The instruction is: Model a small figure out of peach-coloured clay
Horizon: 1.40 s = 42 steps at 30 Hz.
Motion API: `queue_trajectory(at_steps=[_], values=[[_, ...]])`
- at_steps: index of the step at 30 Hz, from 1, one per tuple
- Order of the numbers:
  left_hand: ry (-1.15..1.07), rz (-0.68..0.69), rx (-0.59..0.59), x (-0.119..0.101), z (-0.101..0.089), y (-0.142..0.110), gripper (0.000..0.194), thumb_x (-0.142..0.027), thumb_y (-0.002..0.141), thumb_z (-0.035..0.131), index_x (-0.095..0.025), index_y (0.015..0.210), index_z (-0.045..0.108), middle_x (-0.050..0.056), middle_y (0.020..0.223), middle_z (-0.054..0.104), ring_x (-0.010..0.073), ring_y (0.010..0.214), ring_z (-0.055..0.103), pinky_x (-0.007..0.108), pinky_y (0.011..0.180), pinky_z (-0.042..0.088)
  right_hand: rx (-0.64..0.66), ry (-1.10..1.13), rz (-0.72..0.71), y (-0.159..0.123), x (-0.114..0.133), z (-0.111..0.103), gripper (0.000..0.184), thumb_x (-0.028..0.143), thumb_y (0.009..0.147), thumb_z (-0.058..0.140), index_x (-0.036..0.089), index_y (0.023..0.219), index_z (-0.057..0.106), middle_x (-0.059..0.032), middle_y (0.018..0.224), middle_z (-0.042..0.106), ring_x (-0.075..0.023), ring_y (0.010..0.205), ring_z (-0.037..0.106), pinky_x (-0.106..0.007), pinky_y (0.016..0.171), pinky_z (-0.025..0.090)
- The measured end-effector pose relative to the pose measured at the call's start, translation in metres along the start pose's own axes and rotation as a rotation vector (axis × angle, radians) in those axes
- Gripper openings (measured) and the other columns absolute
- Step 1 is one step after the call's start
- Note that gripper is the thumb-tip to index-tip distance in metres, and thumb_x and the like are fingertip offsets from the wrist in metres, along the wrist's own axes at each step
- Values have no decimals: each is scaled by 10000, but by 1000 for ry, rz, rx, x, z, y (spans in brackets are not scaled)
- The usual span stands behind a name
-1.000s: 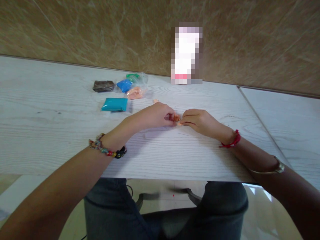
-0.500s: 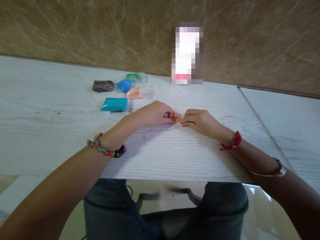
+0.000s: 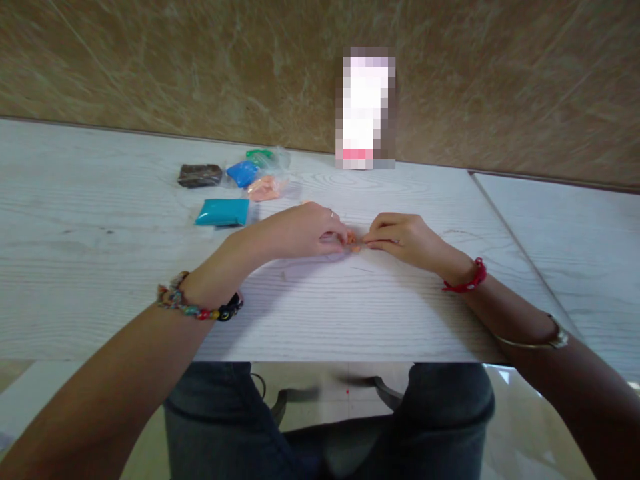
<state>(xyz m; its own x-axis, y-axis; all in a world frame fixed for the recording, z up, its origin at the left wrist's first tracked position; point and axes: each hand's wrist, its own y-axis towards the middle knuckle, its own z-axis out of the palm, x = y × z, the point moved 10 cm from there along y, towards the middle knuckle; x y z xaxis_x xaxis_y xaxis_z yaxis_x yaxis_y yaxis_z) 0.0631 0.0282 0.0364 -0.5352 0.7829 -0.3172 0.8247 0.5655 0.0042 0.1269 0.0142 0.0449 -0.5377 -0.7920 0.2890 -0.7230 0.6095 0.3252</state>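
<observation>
Between my hands, low over the table, are small lumps of orange modelling clay [image 3: 352,238], partly hidden by fingers. My left hand [image 3: 315,230] has its thumb and fingers curled round the left side of the clay. From the other side, my right hand [image 3: 397,235] pinches at the clay's edge, thumb against fingertips; what lies between those tips is too small to see clearly. Behind my left wrist sit a teal packet [image 3: 223,212] and a clear bag of peach clay [image 3: 265,188].
Farther back lie a blue packet [image 3: 243,173], a green piece [image 3: 259,156] in clear plastic and a dark brown wrapped block [image 3: 200,176]. A blurred-out upright object [image 3: 365,107] leans at the brown marbled wall [image 3: 150,67]. The white table's [image 3: 320,320] front edge is above my legs.
My fingers have shifted slightly around the orange clay, and the right hand's knuckles have risen a little. The whole view has slid slightly; the packets stay where they were.
</observation>
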Motion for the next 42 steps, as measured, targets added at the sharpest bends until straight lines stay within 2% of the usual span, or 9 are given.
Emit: queue_trajectory(at_steps=[5, 9, 15, 19, 24, 27, 35, 39, 42], values=[[86, 90, 104, -18, 8, -5, 254, -294, 841, 429, -249, 907, 671, -9, 911, 689, 116, 738, 591, 224, 624, 343, 229, -253, -48, -7, 18, 19, 314, 295, 899, 397, 144, 923, 672, -70, 862, 624, -123, 694, 544, -250, 618, 384], [170, 97, 133, -22, 10, -8, 277, -290, 850, 406, -217, 881, 672, 8, 871, 686, 117, 690, 584, 232, 587, 330, 303, -384, -42, -10, 23, 24, 349, 297, 912, 342, 132, 923, 650, -70, 834, 608, -104, 619, 493, -252, 567, 333], [170, 52, 135, -14, 9, -7, 295, -305, 849, 396, -218, 863, 678, 14, 818, 685, 118, 671, 581, 234, 570, 323, 245, -344, -34, -8, 20, 15, 339, 288, 908, 350, 134, 967, 645, -77, 900, 605, -114, 687, 518, -248, 592, 348], [155, 27, 125, -12, 8, -6, 287, -289, 842, 403, -211, 865, 678, 16, 794, 684, 110, 643, 570, 229, 584, 333, 306, -323, -39, -9, 19, 21, 341, 281, 908, 351, 147, 938, 663, -60, 885, 612, -111, 683, 525, -249, 602, 356], [165, 14, 136, -10, 8, -7, 307, -317, 849, 396, -202, 811, 678, 13, 747, 676, 98, 608, 551, 220, 560, 313, 247, -353, -31, -6, 21, 15, 362, 296, 911, 341, 140, 1050, 637, -71, 880, 616, -126, 685, 532, -260, 588, 347], [177, 21, 136, -11, 8, -7, 305, -307, 850, 395, -203, 811, 679, 16, 759, 675, 105, 624, 558, 227, 570, 311, 281, -322, -54, -8, 23, 18, 341, 285, 906, 355, 161, 1004, 657, -54, 836, 612, -111, 654, 516, -253, 577, 336], [174, 30, 131, -11, 7, -6, 320, -313, 859, 381, -200, 818, 678, 17, 754, 678, 101, 597, 544, 233, 560, 293, 227, -253, -91, -9, 23, 14, 316, 260, 904, 364, 183, 1000, 654, -45, 813, 592, -99, 655, 501, -239, 585, 337], [168, 33, 141, -11, 8, -6, 323, -303, 859, 373, -199, 825, 677, 21, 773, 681, 104, 625, 558, 227, 572, 309, 141, -238, -75, -7, 22, 8, 320, 284, 905, 366, 175, 1037, 637, -51, 820, 591, -103, 667, 500, -236, 593, 341], [182, 40, 138, -11, 8, -5, 315, -292, 852, 380, -199, 817, 679, 22, 775, 680, 106, 629, 558, 230, 583, 317, 175, -240, -100, -7, 24, 14, 319, 280, 904, 365, 173, 987, 654, -45, 787, 587, -96, 635, 481, -230, 580, 331]])
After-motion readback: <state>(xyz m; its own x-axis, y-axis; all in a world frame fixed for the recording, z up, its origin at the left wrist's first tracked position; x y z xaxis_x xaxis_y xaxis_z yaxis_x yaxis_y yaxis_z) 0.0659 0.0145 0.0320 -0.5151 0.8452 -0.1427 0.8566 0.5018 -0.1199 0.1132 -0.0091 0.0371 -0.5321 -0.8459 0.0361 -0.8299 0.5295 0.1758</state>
